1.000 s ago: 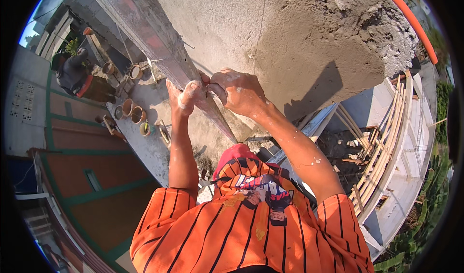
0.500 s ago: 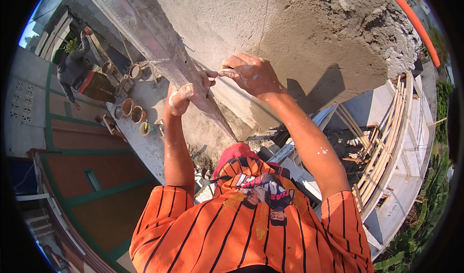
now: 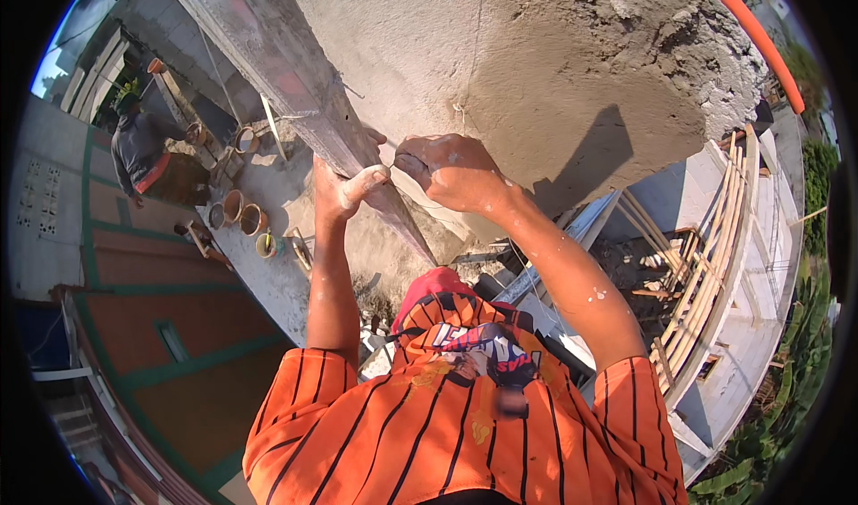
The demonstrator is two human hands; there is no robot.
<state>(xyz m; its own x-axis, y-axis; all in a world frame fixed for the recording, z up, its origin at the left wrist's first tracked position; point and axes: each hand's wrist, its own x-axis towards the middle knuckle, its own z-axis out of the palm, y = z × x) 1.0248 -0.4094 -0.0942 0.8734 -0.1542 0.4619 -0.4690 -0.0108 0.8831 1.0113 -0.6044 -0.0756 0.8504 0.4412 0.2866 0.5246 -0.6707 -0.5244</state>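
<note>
A long, plaster-smeared board [image 3: 277, 76] slants from the upper left down toward my chest, beside a plastered wall [image 3: 545, 94]. My left hand [image 3: 344, 188] is wrapped round its edge, the thumb on the near face and the fingers partly hidden behind. Just to the right, my right hand [image 3: 451, 172] is closed in front of the wall with its fingers curled in. What it pinches, if anything, is hidden. Above that hand, a thin, pale string [image 3: 460, 116] hangs against the wall with a small knot or tangle. Both hands carry plaster spots.
An orange pipe [image 3: 755, 40] curves past the wall's rough upper right edge. Bamboo poles [image 3: 706, 264] lie lower right. At left, a co-worker [image 3: 147, 147] stands near several buckets [image 3: 253, 219] on a ledge, with another person's arm [image 3: 201, 237] just below.
My left hand has shifted slightly right and down along the board. My right hand has dropped a little, its fingers curled further in. The string knot now shows. The co-worker has lowered a raised arm.
</note>
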